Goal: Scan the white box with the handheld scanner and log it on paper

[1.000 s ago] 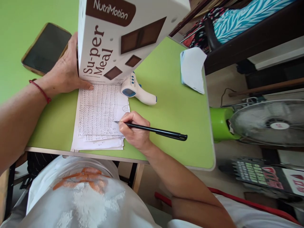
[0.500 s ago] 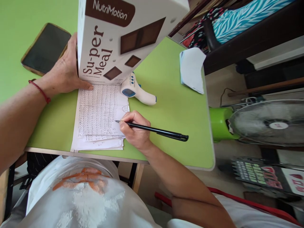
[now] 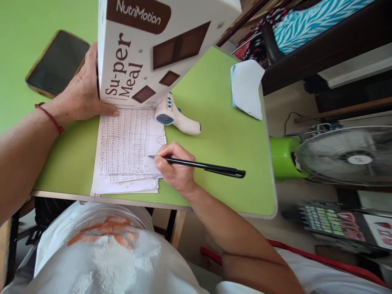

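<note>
My right hand (image 3: pixel 177 167) is closed in a writing grip around a black pen (image 3: pixel 208 166). The pen's tip meets a sheet of paper (image 3: pixel 125 143) covered in dense handwritten rows, the top one of a small stack. My left hand (image 3: pixel 81 92) lies with fingers stretched out against the left side of a white NutriMotion box (image 3: pixel 128 53). Its thumb rests on the paper at the box's bottom edge; part of its fingers is hidden behind the box. The box covers the upper part of the sheets. A white and blue infrared thermometer (image 3: pixel 177 118) lies beside the box's lower right corner.
Left of the box, a smartphone (image 3: pixel 58 61) with a dark screen lies on the green table (image 3: pixel 220 122). Folded white paper (image 3: pixel 247 87) sits near the table's right edge. Beyond that edge stand a green fan (image 3: pixel 346 157) and a dark rail with patterned cloth (image 3: pixel 318 26).
The pen's rear end has shifted slightly right and up, with its tip still on the paper. The whole view has moved a little; my left hand keeps its place by the box.
</note>
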`<state>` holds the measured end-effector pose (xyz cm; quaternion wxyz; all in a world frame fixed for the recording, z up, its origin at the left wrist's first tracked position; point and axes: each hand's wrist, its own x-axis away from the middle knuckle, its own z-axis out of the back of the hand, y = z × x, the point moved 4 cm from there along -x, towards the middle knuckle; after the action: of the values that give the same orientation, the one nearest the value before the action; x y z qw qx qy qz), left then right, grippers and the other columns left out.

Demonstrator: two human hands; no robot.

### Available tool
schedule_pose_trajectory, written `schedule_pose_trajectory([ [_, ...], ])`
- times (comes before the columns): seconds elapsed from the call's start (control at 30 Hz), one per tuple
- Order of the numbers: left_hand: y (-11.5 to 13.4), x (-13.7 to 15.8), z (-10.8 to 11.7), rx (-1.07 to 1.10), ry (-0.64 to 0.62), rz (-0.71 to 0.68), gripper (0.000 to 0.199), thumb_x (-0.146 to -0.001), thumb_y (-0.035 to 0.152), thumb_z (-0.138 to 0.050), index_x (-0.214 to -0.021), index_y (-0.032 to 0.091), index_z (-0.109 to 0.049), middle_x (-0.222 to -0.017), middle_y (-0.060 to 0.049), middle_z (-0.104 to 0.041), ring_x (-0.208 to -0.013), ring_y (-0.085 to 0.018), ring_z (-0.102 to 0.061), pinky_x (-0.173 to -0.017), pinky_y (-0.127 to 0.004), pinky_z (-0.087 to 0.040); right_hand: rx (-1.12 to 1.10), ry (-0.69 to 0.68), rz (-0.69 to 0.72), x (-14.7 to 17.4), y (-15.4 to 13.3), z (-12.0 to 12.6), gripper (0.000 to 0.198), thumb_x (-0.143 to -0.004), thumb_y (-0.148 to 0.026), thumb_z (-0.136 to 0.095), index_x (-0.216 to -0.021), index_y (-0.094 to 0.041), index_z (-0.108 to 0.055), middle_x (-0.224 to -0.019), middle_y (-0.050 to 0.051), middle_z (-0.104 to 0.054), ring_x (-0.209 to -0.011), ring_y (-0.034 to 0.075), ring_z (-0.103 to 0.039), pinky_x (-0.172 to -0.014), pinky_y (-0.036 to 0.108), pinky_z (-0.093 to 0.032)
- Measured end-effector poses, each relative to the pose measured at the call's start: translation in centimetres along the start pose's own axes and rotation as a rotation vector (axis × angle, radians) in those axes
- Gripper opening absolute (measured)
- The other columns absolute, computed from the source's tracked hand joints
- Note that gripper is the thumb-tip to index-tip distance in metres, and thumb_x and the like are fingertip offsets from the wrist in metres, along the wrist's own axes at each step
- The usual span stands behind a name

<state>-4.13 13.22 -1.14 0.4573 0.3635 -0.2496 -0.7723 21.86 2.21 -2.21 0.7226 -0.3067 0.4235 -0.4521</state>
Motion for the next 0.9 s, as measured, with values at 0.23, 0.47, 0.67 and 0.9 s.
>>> schedule_pose_trajectory([
  [0.23, 0.11, 0.07, -0.05, -0.025, -0.02, 0.052, 0.14, -0.045, 0.064, -0.088, -0.156, 0.017, -0.017, -0.157, -0.012, -0.028, -0.147, -0.046, -0.02, -0.127, -0.058, -0.015, 0.002, 0.022, 0.05, -0.07, 0.06, 0.14, 0.014, -0.073, -0.016, -0.058, -0.064, -0.023, -0.05, -0.054, -0.007, -0.053, -0.047, 0.009, -0.046, -0.047, 0.023, -0.039],
  [0.47, -0.29, -0.06, -0.08, -0.075, -0.023, 0.003, 0.139, -0.047, 0.071, -0.085, -0.157, 0.024, -0.015, -0.159, -0.009, -0.025, -0.148, -0.044, -0.019, -0.128, -0.058, -0.011, 0.046, -0.005, 0.025, 0.0, 0.33, 0.07, 0.014, -0.074, -0.02, -0.059, -0.064, -0.024, -0.049, -0.051, -0.007, -0.051, -0.046, 0.009, -0.044, -0.046, 0.023, -0.038],
  [0.67, -0.03, -0.04, -0.06, -0.05, -0.037, 0.01, 0.137, -0.047, 0.07, -0.086, -0.157, 0.026, -0.017, -0.16, -0.007, -0.021, -0.148, -0.044, -0.019, -0.128, -0.057, -0.013, -0.012, 0.024, 0.02, -0.07, 0.34, 0.23, 0.014, -0.073, -0.018, -0.058, -0.065, -0.023, -0.049, -0.053, -0.007, -0.051, -0.047, 0.009, -0.045, -0.047, 0.024, -0.038],
  [0.9, -0.48, 0.0, -0.05, -0.056, -0.02, -0.014, 0.139, -0.045, 0.067, -0.089, -0.157, 0.028, -0.015, -0.158, -0.006, -0.025, -0.148, -0.044, -0.021, -0.128, -0.057, -0.015, 0.039, 0.023, 0.005, -0.18, 0.15, 0.31, 0.014, -0.072, -0.019, -0.057, -0.062, -0.023, -0.048, -0.052, -0.007, -0.05, -0.046, 0.01, -0.045, -0.046, 0.024, -0.038],
])
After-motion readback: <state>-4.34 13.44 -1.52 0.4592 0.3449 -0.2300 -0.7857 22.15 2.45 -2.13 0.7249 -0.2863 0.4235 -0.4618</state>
